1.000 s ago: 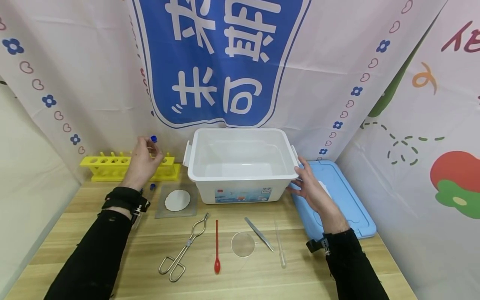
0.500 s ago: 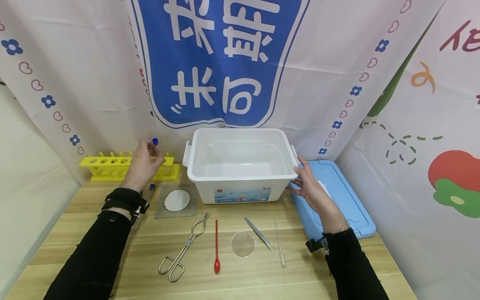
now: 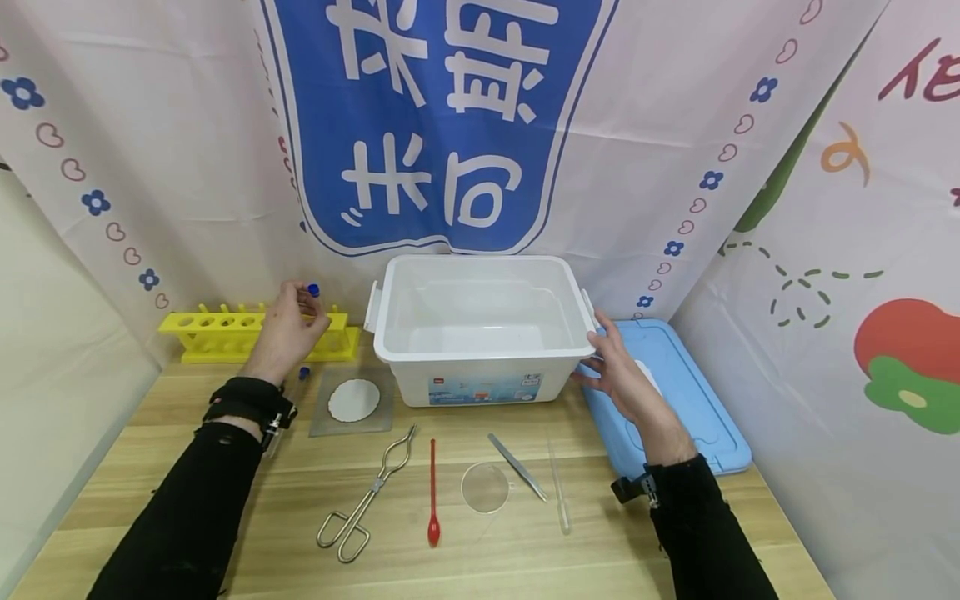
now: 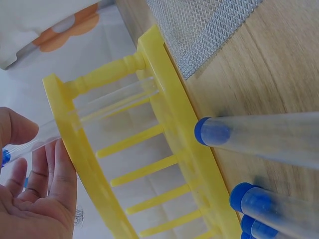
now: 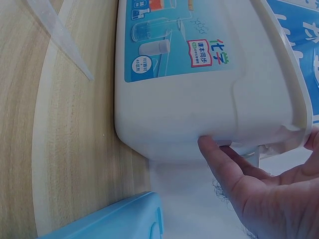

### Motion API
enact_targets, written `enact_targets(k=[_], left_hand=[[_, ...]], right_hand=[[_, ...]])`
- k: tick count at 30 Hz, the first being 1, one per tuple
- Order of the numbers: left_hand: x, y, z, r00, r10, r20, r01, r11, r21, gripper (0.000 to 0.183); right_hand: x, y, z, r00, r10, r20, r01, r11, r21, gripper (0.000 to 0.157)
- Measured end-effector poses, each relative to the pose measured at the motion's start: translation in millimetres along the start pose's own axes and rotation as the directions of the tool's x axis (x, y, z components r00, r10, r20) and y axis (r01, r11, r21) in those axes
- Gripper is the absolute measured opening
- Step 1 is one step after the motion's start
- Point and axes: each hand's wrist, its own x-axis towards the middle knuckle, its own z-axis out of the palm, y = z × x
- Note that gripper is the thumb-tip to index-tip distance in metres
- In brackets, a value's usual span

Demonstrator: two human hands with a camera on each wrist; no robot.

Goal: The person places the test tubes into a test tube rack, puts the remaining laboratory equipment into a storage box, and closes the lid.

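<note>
My left hand pinches a clear test tube with a blue cap at the yellow test-tube rack. In the left wrist view, the tube passes through the rack's top plate near one end, its lower tip close to the base. My right hand holds the right end of the white plastic storage box at its rim and handle. One finger lies against the box wall in the right wrist view. More blue-capped tubes lie on the table beside the rack, partly hidden by my left forearm in the head view.
A wire gauze with a white centre lies before the rack. Crucible tongs, a red spoon, a round clear dish, tweezers and a dropper lie in front. A blue lid sits at right.
The blue-capped tube in my left hand has sunk slightly and shifted a little right, the hand following it. My right hand keeps its place on the box.
</note>
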Motion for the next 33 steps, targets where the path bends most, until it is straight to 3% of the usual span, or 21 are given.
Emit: enact_targets(k=[17,33], left_hand=[[-8.9,14.1,-21.5,0.996,0.015,0.083,-0.011,0.999,-0.048,0.06],[-33.4,20.0,-39.1,0.984,0.086,0.156,-0.11,0.982,0.156,0.048]], right_hand=[[0.2,-1.4,1.0,1.0,0.007,0.0,-0.007,1.0,0.001,0.072],[0.2,-0.3,-0.4,1.0,0.007,0.002,-0.007,1.0,-0.003,0.072]])
